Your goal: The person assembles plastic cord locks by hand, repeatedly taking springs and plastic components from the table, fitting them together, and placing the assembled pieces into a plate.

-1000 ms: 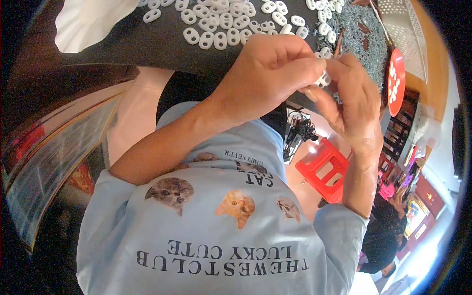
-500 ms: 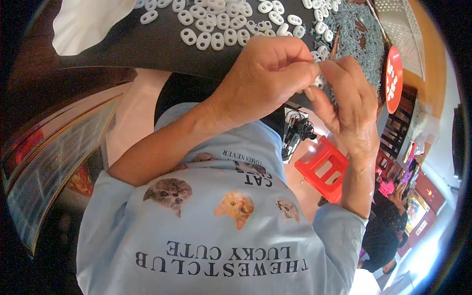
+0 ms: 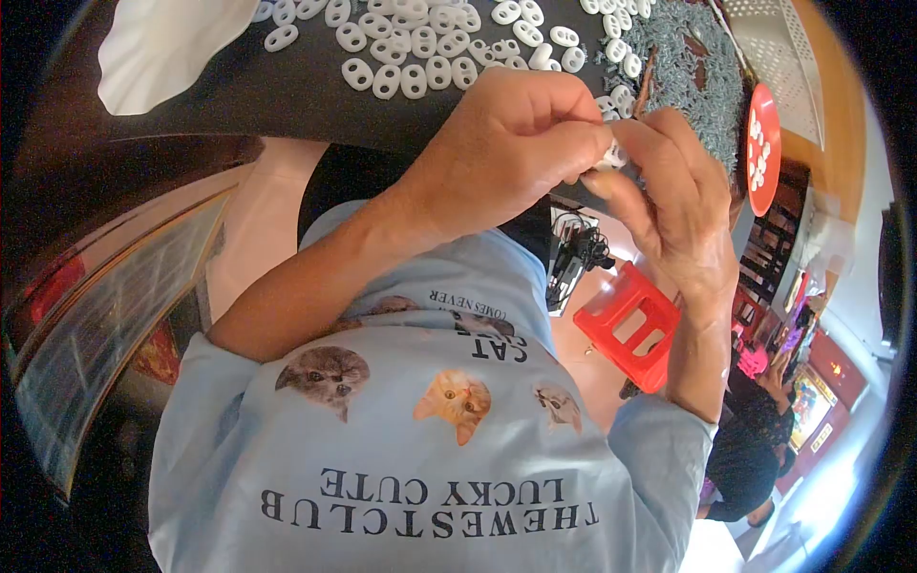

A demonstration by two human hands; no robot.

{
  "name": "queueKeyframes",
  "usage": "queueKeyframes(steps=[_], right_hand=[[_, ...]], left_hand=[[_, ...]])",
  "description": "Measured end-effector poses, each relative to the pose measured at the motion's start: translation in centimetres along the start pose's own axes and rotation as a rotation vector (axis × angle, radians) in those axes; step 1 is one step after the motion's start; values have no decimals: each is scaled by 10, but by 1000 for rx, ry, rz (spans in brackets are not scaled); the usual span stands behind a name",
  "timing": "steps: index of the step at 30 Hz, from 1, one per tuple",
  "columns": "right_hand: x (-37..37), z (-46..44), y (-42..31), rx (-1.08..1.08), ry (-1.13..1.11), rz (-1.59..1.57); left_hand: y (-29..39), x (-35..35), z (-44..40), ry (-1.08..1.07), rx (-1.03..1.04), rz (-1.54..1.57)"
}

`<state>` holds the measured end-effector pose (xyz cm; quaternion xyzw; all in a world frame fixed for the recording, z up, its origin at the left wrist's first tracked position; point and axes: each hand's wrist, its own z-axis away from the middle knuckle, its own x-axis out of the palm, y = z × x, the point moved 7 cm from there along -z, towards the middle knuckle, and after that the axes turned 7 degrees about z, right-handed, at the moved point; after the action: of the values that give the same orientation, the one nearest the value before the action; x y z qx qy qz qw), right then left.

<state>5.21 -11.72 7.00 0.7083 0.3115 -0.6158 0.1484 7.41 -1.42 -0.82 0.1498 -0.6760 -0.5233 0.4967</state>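
My left hand (image 3: 521, 143) is closed, its thumb and forefinger pinched together at the front edge of a dark table. My right hand (image 3: 680, 196) meets it fingertip to fingertip, with thumb and forefinger bent round a small white two-hole plastic piece (image 3: 619, 155). Both sets of fingertips touch this piece, and they hide much of it. Many like white oval two-hole pieces (image 3: 437, 72) lie loose on the table past my left hand. Beyond my right hand spreads a heap of small grey-green parts (image 3: 683, 72), too fine to make out singly.
A red plate (image 3: 761, 196) with small white bits sits at the right. Behind it stands a white perforated basket (image 3: 778, 48). A white wavy-edged object (image 3: 167, 53) lies at the table's left. A red stool (image 3: 621, 315) and a person in dark clothes (image 3: 745, 439) are lower right.
The view has shifted slightly. My right thumb has dropped a little from the forefinger, so more of the white piece shows. The left hand keeps its pinch.
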Motion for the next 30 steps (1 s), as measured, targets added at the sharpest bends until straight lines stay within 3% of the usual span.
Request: queueKeyframes(steps=[4, 9, 19, 21, 25, 27, 30], right_hand=[[-3, 1, -2, 51, 5, 22], [8, 2, -5, -38, 72, 165], [14, 1, -12, -141, 132, 119], [16, 1, -13, -185, 164, 97], [18, -1, -13, -205, 155, 55], [17, 1, -13, -207, 158, 99], [15, 1, -4, -126, 96, -28]], left_hand=[[-2, 0, 0, 10, 17, 30], [-2, 2, 2, -23, -17, 58], [-11, 6, 1, -78, 32, -16], [3, 9, 0, -131, 301, -195], [-2, 9, 4, -94, 164, -117], [-6, 6, 3, -37, -18, -50], [-4, 5, 6, -44, -38, -11]])
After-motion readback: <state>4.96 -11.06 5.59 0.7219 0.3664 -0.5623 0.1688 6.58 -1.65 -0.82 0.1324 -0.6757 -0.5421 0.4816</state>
